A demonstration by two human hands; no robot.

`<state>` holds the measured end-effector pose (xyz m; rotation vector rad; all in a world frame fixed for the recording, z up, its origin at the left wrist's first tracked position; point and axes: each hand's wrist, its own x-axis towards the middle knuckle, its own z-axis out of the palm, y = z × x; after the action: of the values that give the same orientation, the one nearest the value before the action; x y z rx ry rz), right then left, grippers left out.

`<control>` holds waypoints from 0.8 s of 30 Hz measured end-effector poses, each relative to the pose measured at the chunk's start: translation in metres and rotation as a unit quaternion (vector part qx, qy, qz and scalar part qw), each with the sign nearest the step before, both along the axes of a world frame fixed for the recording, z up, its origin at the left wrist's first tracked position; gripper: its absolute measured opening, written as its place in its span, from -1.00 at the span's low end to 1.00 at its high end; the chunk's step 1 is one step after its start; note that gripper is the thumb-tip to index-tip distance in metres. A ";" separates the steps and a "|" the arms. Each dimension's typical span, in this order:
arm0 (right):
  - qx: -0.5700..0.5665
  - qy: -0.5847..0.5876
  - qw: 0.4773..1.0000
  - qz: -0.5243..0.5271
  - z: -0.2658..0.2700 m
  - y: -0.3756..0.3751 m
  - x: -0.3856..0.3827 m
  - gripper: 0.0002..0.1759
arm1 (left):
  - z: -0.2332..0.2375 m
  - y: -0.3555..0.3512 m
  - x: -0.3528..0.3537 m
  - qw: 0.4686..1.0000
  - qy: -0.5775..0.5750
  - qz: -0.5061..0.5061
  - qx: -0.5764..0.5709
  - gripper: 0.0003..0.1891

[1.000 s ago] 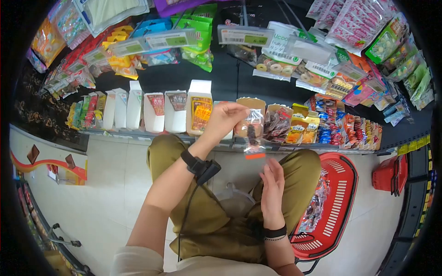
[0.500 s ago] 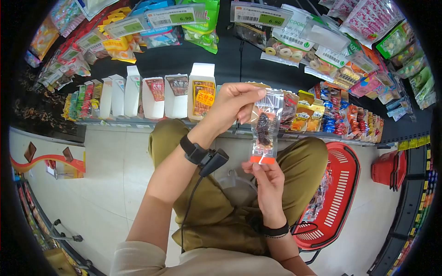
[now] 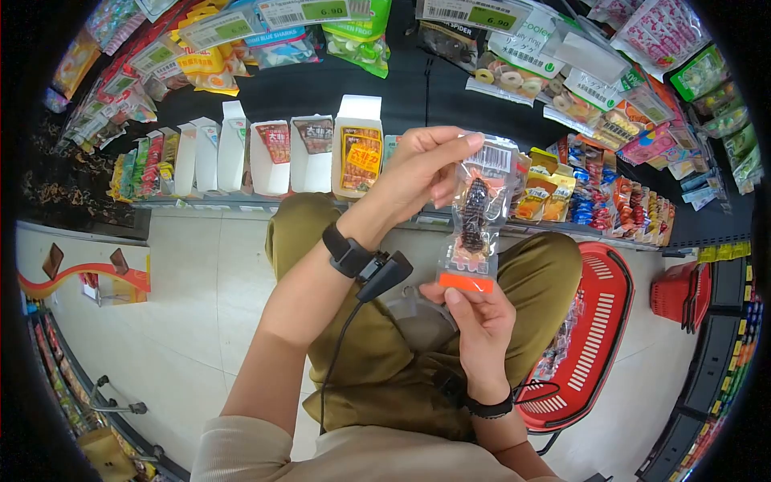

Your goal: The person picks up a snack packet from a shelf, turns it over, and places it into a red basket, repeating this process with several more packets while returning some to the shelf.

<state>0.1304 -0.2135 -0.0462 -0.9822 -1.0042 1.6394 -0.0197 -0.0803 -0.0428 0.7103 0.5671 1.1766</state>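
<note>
A clear plastic snack packet (image 3: 475,213) with a dark, ridged piece inside, a barcode at the top and an orange strip at the bottom is stretched upright between my hands. My left hand (image 3: 426,165) pinches its top corner between thumb and fingers. Lower down, my right hand (image 3: 484,321) grips the orange bottom end, thumb in front. Beyond the packet runs a low shelf row of snack boxes, including a white box of yellow-and-red packets (image 3: 359,157). The packet and my left hand hide part of that row.
At my right on the floor stands a red basket (image 3: 602,321) with several small packets in it. Another red basket (image 3: 679,293) is farther right. Hanging candy bags (image 3: 357,40) and price tags (image 3: 325,10) jut out above the shelf. My bent knees (image 3: 534,281) frame the hands.
Both hands and the packet have shifted slightly to the right, and the packet now tilts with its top to the right. The grip stays the same. The view has shifted slightly.
</note>
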 end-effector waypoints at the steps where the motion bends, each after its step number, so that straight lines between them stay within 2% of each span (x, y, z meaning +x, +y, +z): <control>1: 0.005 -0.004 1.000 0.004 0.003 0.000 0.000 -0.79 | -0.001 0.000 0.000 1.000 0.000 0.000 0.000 -0.81; 13: 0.049 -0.036 0.998 -0.008 0.010 -0.001 -0.004 -0.83 | -0.008 0.003 0.000 1.000 0.006 -0.001 0.007 -0.75; 18: 0.037 -0.046 0.998 -0.013 0.012 0.001 -0.001 -0.81 | -0.016 0.002 -0.002 0.997 -0.018 -0.049 0.054 -0.68; 20: 0.027 -0.043 0.999 -0.016 0.012 0.001 -0.001 -0.80 | -0.010 -0.001 0.002 0.996 -0.023 -0.053 0.063 -0.74; 22: 0.038 -0.066 0.994 -0.079 0.007 0.003 -0.004 -0.76 | -0.008 -0.002 -0.001 0.995 -0.027 -0.057 0.072 -0.78; 23: 0.039 -0.065 0.994 -0.079 0.007 0.005 -0.003 -0.76 | -0.008 0.000 -0.007 0.989 -0.050 -0.098 0.096 -0.78; 24: 0.019 -0.015 0.998 -0.066 0.006 0.007 -0.001 -0.72 | -0.008 0.001 -0.012 0.980 -0.073 -0.140 0.119 -0.76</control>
<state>0.1292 -0.2066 -0.0398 -1.0289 -0.9668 1.4970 -0.0314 -0.0795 -0.0509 0.8691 0.1951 1.0316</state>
